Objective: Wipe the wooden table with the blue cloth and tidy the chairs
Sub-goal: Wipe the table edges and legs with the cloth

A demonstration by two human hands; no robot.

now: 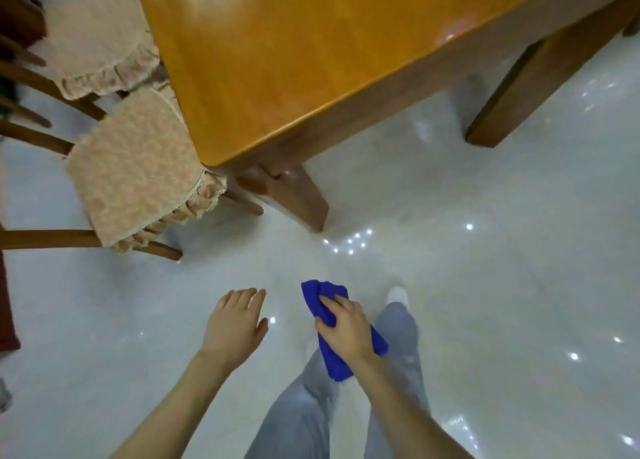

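The glossy white floor (519,285) fills the lower view. The wooden counter (294,60) occupies the upper centre. A near chair (135,167) and a far chair (93,32), both cushioned, stand at its left edge. The left grip (235,323) hangs over the floor, fingers straight, holding nothing. The right grip (346,327) curls around the bunched cloth (334,365), above the floor and well apart from the counter.

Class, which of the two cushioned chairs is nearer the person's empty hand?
The near chair at the table corner, closest to the left hand; the far chair sits beyond it.
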